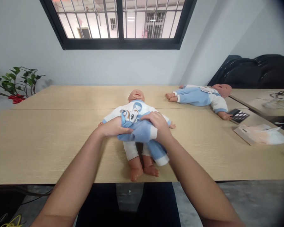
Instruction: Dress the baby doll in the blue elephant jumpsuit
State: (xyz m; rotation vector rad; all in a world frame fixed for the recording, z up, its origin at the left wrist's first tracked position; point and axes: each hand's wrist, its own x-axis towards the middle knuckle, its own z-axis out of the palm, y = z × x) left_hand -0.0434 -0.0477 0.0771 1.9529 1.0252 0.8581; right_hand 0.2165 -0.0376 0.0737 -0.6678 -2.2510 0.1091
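Note:
A baby doll (136,95) lies on its back on the table, its bare feet towards me. It wears a white top with a cartoon print, and white fabric covers its upper legs. Bunched over its belly are light-blue doll trousers (143,131) with white cuffs; one leg hangs down beside the doll's legs. My left hand (113,126) grips the trousers at their left side, thumb on top and other fingers hidden. Across from it, my right hand (159,124) is closed on their right side with bent fingers.
A second doll (196,95) in blue and white lies at the back right. Near its hand are a dark phone-like object (239,116) and a tissue pack (260,134). A potted plant (14,83) stands at the left, and black chairs (255,72) are at the far right.

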